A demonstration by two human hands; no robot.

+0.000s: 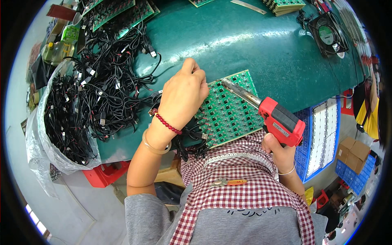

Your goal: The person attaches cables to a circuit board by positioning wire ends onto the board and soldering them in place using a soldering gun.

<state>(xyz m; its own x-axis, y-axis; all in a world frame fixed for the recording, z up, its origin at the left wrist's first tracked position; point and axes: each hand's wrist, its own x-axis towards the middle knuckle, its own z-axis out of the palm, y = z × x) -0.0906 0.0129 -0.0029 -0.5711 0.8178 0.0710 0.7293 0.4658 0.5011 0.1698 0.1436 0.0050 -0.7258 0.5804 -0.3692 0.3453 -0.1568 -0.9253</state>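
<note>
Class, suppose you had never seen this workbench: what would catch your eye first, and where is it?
Probably the red soldering gun in the right hand, its tip on the green circuit board panel at centre. The left hand presses on that panel's left edge. Left of it sprawls a tangle of black cables.

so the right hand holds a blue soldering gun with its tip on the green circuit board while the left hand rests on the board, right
Not quite: the soldering gun is red with a black body, not blue. The head view shows the right hand gripping it, tip on the green circuit board, while the left hand rests on the board's left side.
</note>
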